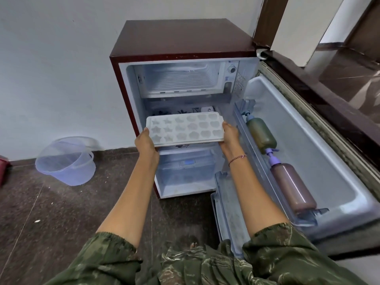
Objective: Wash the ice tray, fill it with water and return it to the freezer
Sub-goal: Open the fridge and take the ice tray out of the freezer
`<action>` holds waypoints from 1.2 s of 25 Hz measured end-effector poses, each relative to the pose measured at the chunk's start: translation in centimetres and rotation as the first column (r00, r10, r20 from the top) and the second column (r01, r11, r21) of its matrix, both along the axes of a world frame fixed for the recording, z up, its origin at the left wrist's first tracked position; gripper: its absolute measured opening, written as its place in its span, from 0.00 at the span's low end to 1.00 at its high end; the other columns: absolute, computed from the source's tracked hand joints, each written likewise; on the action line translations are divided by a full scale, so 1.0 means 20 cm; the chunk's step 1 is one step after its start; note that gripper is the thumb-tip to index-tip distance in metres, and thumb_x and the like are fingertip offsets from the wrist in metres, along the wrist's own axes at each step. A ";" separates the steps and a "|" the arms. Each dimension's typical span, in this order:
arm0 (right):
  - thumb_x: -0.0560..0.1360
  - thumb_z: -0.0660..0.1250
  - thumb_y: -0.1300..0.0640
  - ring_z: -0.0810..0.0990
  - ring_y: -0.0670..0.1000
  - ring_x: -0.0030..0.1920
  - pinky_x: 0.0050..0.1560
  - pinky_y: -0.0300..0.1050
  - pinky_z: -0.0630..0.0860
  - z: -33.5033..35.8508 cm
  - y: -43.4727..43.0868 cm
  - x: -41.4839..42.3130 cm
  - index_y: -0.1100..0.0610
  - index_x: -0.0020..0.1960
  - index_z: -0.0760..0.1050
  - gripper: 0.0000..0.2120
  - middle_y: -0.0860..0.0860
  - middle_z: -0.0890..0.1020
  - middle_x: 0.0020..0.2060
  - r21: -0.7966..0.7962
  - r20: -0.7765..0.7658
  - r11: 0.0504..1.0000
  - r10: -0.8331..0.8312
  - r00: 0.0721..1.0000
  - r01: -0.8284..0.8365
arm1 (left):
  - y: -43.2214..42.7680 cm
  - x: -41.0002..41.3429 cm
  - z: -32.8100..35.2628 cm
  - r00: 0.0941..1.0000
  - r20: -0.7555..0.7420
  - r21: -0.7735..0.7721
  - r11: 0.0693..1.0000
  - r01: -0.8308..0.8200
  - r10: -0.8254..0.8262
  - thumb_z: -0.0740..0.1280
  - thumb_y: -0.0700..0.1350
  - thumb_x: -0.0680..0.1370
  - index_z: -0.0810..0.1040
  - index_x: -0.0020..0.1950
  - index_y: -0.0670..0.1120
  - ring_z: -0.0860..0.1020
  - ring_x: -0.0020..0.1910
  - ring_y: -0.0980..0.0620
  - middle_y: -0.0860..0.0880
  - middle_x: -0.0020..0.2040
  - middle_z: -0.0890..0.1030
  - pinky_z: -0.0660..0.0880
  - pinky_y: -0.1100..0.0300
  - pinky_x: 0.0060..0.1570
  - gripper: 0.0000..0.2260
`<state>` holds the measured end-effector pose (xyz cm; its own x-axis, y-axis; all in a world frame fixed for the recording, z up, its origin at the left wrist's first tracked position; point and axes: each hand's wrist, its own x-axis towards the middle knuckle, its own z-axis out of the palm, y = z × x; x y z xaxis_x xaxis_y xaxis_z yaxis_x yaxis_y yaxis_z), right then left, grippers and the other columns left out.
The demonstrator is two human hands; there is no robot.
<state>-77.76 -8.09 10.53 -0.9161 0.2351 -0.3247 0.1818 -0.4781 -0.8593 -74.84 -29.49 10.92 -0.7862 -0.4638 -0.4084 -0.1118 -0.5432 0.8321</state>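
A white ice tray (185, 128) with star and round moulds is held level in front of the open mini fridge (181, 38). My left hand (145, 140) grips its left end with the thumb on the rim. At the tray's right end my right hand (230, 133) grips likewise. The freezer compartment (181, 79) lies above and behind the tray, its flap open and its inside bare. Whether the moulds hold water is unclear.
The fridge door (308, 140) stands open to the right, with two pump bottles (261, 134) (292, 188) lying in its shelf. A translucent blue bucket (65, 161) stands on the dark floor by the wall at left. A crisper drawer (185, 173) sits at the fridge's bottom.
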 end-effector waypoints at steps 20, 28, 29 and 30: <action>0.80 0.55 0.65 0.80 0.48 0.32 0.32 0.41 0.78 0.17 0.18 1.13 0.59 0.43 0.75 0.12 0.51 0.81 0.35 -0.047 -0.026 0.992 -0.115 0.993 0.114 | 0.17 0.98 0.17 0.999 0.022 -0.007 0.999 0.037 -0.036 0.62 0.42 0.80 0.76 0.42 0.45 0.79 0.42 0.48 0.47 0.42 0.80 0.78 0.52 0.48 0.07; 0.81 0.54 0.64 0.80 0.43 0.28 0.31 0.37 0.78 0.12 0.27 1.37 0.57 0.42 0.73 0.13 0.52 0.78 0.38 -0.030 0.002 0.984 -0.173 0.985 0.173 | 0.29 1.15 0.08 0.997 0.016 -0.102 0.991 0.082 -0.081 0.60 0.41 0.80 0.74 0.37 0.45 0.76 0.33 0.52 0.48 0.36 0.77 0.73 0.64 0.28 0.11; 0.81 0.54 0.63 0.80 0.44 0.30 0.32 0.37 0.78 0.12 0.28 1.38 0.57 0.42 0.73 0.13 0.51 0.78 0.38 -0.021 0.003 0.985 -0.173 0.985 0.173 | 0.30 1.17 0.06 0.997 0.013 -0.114 0.990 0.078 -0.077 0.60 0.41 0.80 0.73 0.35 0.45 0.76 0.33 0.52 0.48 0.35 0.76 0.73 0.63 0.31 0.13; 0.81 0.54 0.63 0.80 0.45 0.33 0.33 0.38 0.78 0.11 0.28 1.40 0.56 0.43 0.73 0.12 0.51 0.78 0.39 -0.009 0.010 0.985 -0.170 0.985 0.170 | 0.31 1.19 0.05 0.997 0.012 -0.126 0.989 0.076 -0.075 0.60 0.42 0.80 0.72 0.34 0.45 0.75 0.33 0.52 0.48 0.35 0.76 0.74 0.61 0.33 0.13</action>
<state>-49.74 -2.42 12.83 -0.8601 0.3841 -0.3357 0.1049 -0.5108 -0.8533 -50.97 -23.34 11.84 -0.8180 -0.4516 -0.3563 -0.1551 -0.4233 0.8926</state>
